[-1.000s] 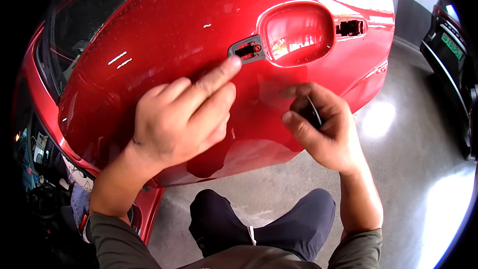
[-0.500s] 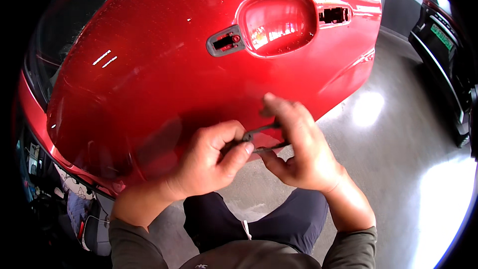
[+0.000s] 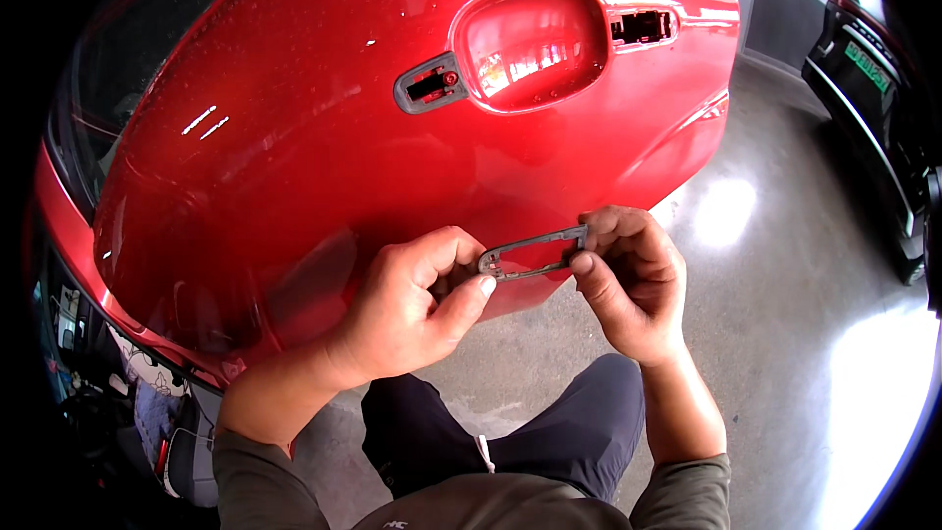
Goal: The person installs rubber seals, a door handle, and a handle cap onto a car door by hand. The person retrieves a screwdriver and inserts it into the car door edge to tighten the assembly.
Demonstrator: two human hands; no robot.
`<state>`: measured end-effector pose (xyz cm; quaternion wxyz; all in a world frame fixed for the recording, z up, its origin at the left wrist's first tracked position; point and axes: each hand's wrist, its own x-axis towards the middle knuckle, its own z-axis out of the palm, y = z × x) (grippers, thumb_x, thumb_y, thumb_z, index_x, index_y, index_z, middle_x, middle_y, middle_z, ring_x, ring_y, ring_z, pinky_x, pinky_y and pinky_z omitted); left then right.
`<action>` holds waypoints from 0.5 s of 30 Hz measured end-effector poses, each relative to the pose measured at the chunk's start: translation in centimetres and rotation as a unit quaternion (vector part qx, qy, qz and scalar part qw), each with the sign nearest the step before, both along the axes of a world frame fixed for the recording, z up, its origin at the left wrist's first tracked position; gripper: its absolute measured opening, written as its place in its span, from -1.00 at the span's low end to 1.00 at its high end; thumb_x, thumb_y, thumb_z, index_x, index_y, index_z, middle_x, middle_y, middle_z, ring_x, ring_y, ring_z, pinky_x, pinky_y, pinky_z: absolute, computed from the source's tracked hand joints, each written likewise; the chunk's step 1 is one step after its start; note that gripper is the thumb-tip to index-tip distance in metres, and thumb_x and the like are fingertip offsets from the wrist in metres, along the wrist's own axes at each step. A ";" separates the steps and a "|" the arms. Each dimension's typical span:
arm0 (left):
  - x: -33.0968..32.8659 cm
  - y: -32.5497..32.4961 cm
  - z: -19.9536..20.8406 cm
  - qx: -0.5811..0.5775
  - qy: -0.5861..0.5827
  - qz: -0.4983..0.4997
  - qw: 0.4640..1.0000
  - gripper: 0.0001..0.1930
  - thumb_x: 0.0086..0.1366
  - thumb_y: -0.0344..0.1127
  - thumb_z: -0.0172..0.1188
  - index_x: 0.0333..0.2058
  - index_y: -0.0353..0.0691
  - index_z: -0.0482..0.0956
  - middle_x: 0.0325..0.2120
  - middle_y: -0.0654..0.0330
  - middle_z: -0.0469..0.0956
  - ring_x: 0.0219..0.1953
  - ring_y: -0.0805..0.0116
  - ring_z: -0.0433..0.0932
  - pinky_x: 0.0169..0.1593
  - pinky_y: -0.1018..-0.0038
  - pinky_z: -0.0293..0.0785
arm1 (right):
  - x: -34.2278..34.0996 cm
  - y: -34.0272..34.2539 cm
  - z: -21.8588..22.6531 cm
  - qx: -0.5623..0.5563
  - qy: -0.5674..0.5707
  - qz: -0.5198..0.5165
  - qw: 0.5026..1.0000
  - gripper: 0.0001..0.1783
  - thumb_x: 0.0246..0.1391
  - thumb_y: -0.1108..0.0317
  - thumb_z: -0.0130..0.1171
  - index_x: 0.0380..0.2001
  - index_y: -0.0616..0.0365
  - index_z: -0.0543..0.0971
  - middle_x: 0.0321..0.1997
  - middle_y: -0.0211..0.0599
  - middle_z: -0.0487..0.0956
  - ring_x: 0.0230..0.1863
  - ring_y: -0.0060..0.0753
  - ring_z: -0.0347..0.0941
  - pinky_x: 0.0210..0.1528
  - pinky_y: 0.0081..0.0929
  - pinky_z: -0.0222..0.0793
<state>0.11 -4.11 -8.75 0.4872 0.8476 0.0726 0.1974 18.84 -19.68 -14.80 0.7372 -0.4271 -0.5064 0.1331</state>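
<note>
Between my two hands is a thin dark grey door handle gasket (image 3: 535,238), an open frame with one rounded end. My left hand (image 3: 417,299) pinches the rounded end between thumb and fingers. At the squarer end, my right hand (image 3: 636,280) grips it with thumb and forefinger. Both hands hover in front of a red car door (image 3: 294,167). Higher on the door is a handle recess (image 3: 535,44) with no handle across it. A similar grey gasket (image 3: 404,93) surrounds the slot left of the recess, and a second slot (image 3: 643,27) lies to its right.
A black car (image 3: 868,108) with a green plate stands at the far right. Below the door runs a shiny grey floor (image 3: 756,334). At the lower left, part of a car interior (image 3: 162,412) shows beside the door's edge.
My right hand has turned and shifted right, and its fingers have come down onto the gasket's squarer end. The gasket's frame shows more fully. The view has shifted slightly.
</note>
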 end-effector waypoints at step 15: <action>4.5 -2.0 4.5 0.201 -0.090 -0.005 0.975 -0.86 0.38 -0.51 0.21 -0.11 -0.35 0.56 -0.47 0.27 0.59 -0.47 0.64 0.51 -0.36 0.62 0.44 | 9.3 -0.9 7.1 0.024 0.014 -0.134 0.991 -0.87 0.33 0.39 0.33 -0.24 0.25 0.65 -0.35 -0.51 0.62 -0.39 -0.72 0.41 -0.32 -0.66 0.37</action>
